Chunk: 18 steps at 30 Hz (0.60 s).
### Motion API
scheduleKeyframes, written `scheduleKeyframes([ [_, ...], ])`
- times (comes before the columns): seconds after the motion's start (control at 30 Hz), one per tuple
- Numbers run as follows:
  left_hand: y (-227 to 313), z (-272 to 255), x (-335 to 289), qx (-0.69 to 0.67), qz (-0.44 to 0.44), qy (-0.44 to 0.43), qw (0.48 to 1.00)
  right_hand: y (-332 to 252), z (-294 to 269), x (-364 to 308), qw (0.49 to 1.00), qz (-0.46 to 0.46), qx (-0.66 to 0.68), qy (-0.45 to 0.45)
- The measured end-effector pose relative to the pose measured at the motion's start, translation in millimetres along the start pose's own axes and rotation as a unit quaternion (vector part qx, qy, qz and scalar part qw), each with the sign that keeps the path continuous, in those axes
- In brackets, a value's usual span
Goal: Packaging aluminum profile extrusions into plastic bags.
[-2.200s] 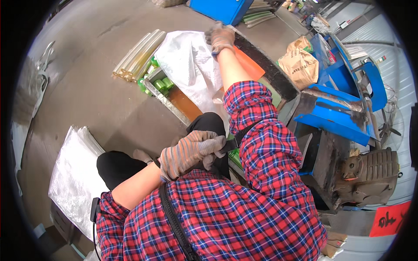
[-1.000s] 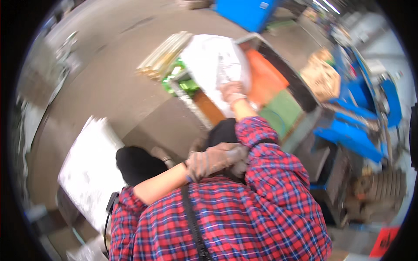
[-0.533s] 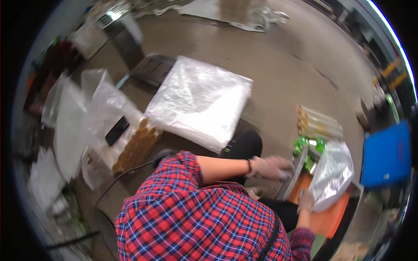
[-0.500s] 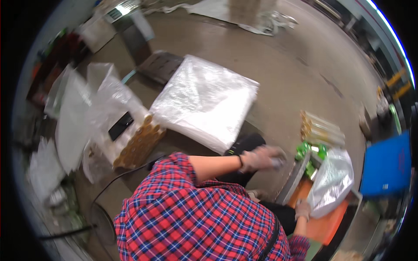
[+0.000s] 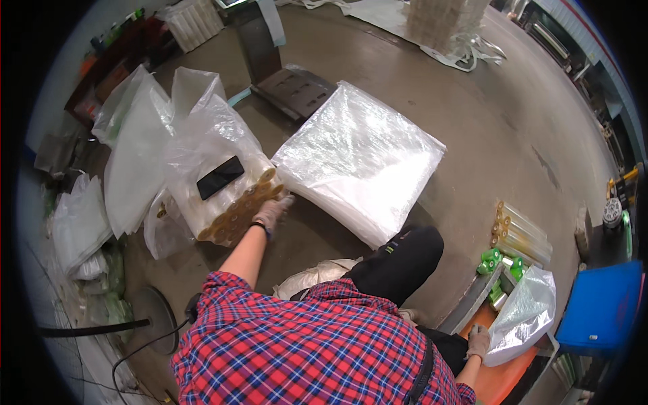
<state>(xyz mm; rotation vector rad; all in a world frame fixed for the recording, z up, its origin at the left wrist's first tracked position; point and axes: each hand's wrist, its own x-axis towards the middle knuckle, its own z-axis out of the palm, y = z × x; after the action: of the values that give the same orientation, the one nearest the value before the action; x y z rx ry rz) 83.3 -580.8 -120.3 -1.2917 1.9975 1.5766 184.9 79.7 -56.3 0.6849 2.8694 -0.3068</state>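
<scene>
Your gloved left hand point(image 5: 273, 211) has reached the still-bundled clear plastic rolls point(image 5: 233, 217); your gloved right hand point(image 5: 478, 341) is by the shiny white plastic bag point(image 5: 518, 318). I can't tell either grip.

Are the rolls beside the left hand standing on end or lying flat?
Lying flat: the rolls show round ends on the near side, and a phone rests on top.

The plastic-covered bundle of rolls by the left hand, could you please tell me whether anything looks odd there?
Yes: a black, phone-like slab lies at a slant on top of the bundle of rolls, near the left hand. It seems out of place because it looks unlike the pale rolls beneath.
</scene>
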Motion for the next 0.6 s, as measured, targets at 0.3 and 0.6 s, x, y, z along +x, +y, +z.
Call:
scheduleKeyframes([
  [0.3,6.6,175.2,55.0,-0.061,-0.098,-0.019,0.993,11.9,12.2,-25.2,0.996,0.084,0.008,0.035],
  [0.6,-6.8,175.8,-3.5,-0.121,-0.196,-0.393,0.890,50.4,-34.9,-77.3,0.798,0.235,0.502,0.237],
])
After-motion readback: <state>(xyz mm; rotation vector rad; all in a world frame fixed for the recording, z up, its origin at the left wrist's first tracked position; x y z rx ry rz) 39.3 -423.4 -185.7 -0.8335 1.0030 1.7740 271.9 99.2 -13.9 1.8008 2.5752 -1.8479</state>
